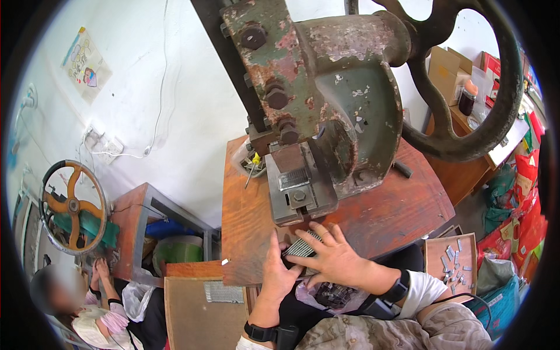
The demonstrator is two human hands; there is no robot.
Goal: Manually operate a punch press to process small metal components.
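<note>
Two hands, the left hand (279, 271) and the right hand (333, 256), pinch one stack of thin metal strips (301, 248) at the near edge of the wooden table (379, 216). One green press (318, 99) stands just behind them, leaving only a narrow bare strip of wood.

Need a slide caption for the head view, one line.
Both hands, left and right, hold a ridged grey metal block at the worn wooden bench, before a rusty green flywheel press.

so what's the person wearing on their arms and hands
Both hands are bare, no gloves. The left hand has a black strap with a small black box at the wrist. The right hand has a black watch-like band at the wrist, with a short white sleeve higher up the arm.
</note>
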